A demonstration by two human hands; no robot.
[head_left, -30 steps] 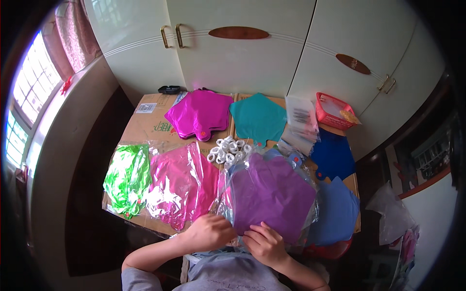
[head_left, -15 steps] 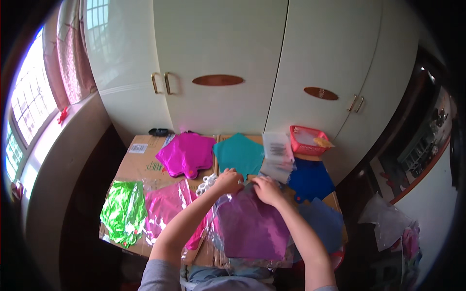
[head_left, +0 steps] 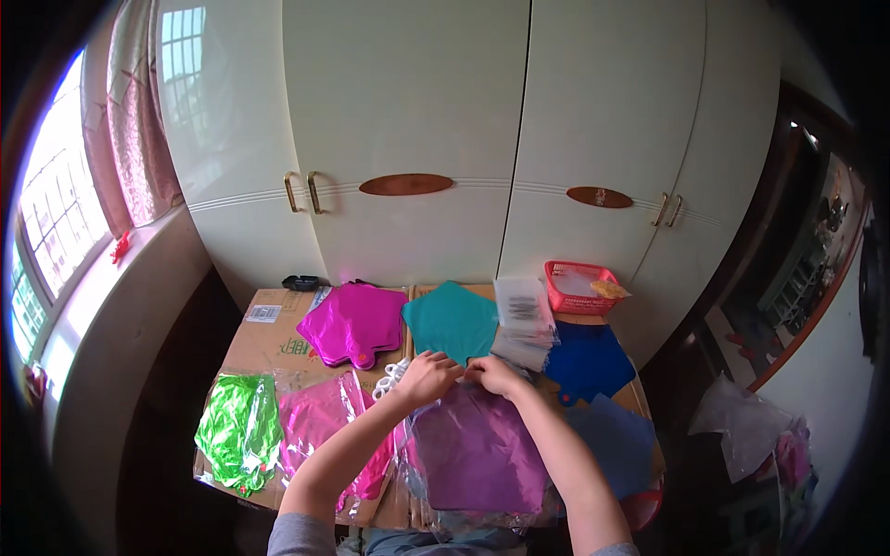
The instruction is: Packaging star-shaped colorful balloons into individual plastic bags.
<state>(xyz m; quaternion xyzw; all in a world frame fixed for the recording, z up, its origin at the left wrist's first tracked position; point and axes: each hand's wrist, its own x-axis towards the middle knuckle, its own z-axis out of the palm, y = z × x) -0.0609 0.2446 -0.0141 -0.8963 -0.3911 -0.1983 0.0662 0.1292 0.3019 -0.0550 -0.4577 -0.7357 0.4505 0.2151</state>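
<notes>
two bare hands meet near the middle of the cardboard (head_left: 248, 343), close beside each other at the far edge of a purple sheet (head_left: 479, 454). the left hand (head_left: 432, 377) is curled with its fingertips turned in toward the other; the right hand (head_left: 495, 374) is bent the same way, its fingertips at that same edge. whether they pinch the sheet or something thin above it, i cannot tell, as the fingers hide it. the purple sheet lies flat between the two forearms, toward the near side of the cardboard, and clear plastic shows past its near edge.

white rings (head_left: 390, 378) lie just left of the left hand, partly hidden by it. a teal sheet (head_left: 450, 318) lies just beyond both hands, with a magenta sheet (head_left: 352, 322) to its left. a pink sheet (head_left: 311, 417) under shiny clear plastic and a bright green sheet (head_left: 235, 428) lie farther left. right of the right hand are a dark blue sheet (head_left: 591, 360), a paler blue sheet (head_left: 614, 437), clear bags (head_left: 525, 306) and a red basket (head_left: 559, 298).
</notes>
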